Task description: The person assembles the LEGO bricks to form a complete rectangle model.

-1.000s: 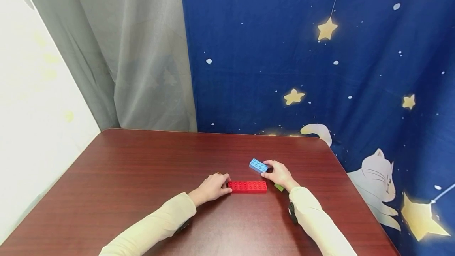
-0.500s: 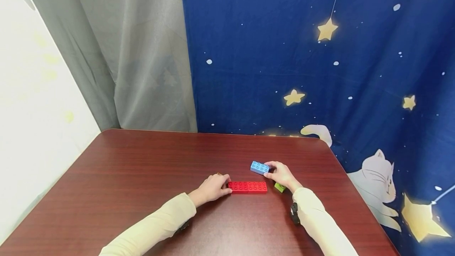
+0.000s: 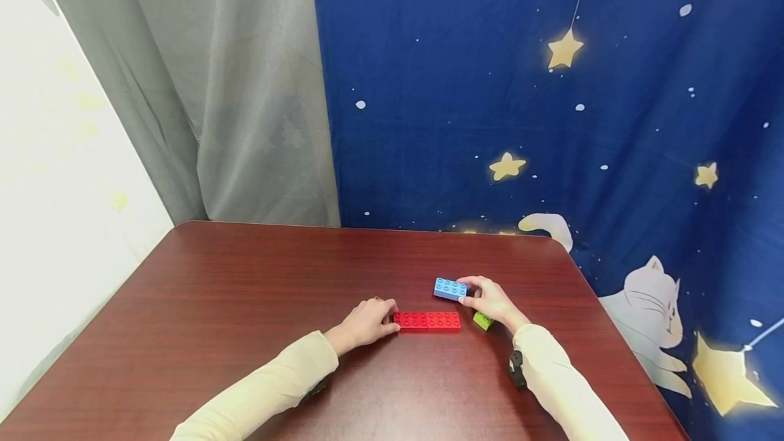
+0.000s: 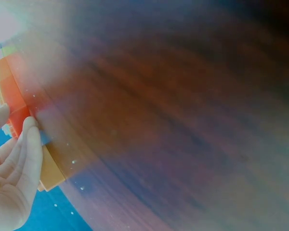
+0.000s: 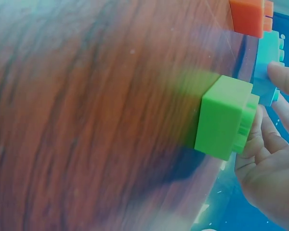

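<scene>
Two red toy building bricks lie end to end on the table; the left one [image 3: 410, 321] has its left end between the thumb and fingers of my left hand [image 3: 364, 322]. The right one [image 3: 444, 320] continues the row. Beyond them, my right hand [image 3: 490, 301] pinches the right end of a light blue brick [image 3: 449, 288], studs up, almost parallel to the row. Close under the right wrist is a green brick [image 3: 482, 320], seen larger in the right wrist view as a short block [image 5: 221, 118]. A yellow-orange brick [image 4: 51, 168] shows behind the left fingers in the left wrist view.
The dark red wooden table [image 3: 257, 271] has a rounded far edge. Behind it hang a grey curtain [image 3: 263, 101] and a blue cloth [image 3: 429, 87] printed with stars and a cat. A bright white surface [image 3: 67, 189] borders the left side.
My right hand has shifted slightly right and nearer with the blue brick, which has turned almost parallel to the red row. More of the green brick shows. The left hand stays put.
</scene>
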Motion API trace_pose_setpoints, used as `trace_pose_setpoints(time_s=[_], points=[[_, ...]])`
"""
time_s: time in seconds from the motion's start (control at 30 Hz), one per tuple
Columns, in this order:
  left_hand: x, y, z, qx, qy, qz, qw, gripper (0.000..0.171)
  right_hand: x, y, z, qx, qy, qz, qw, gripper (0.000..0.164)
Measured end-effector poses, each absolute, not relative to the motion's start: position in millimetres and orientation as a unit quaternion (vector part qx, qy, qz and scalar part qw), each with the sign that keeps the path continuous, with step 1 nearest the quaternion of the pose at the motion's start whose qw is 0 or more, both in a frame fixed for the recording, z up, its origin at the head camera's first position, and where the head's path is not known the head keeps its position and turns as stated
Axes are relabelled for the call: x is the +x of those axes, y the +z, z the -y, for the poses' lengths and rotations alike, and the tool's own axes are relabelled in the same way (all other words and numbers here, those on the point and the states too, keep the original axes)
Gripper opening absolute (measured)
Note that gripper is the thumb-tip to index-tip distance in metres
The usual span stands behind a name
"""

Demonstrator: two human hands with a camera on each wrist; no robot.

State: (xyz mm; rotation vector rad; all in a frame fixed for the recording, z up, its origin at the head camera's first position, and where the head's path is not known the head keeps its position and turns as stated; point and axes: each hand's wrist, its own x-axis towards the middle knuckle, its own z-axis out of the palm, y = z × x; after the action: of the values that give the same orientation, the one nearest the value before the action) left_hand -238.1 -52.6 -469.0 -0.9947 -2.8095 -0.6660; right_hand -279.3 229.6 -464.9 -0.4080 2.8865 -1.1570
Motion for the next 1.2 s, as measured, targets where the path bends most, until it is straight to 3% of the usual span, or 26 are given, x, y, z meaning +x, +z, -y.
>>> trace_pose_setpoints(time_s=[1.2], points=[[-238.5, -469.6, 53.1, -0.326, -0.215, 0.920, 0.048, 0.024, -246.1, -451.7, -238.4, -0.222, -0.354, -0.908, -0.005, 0.039]])
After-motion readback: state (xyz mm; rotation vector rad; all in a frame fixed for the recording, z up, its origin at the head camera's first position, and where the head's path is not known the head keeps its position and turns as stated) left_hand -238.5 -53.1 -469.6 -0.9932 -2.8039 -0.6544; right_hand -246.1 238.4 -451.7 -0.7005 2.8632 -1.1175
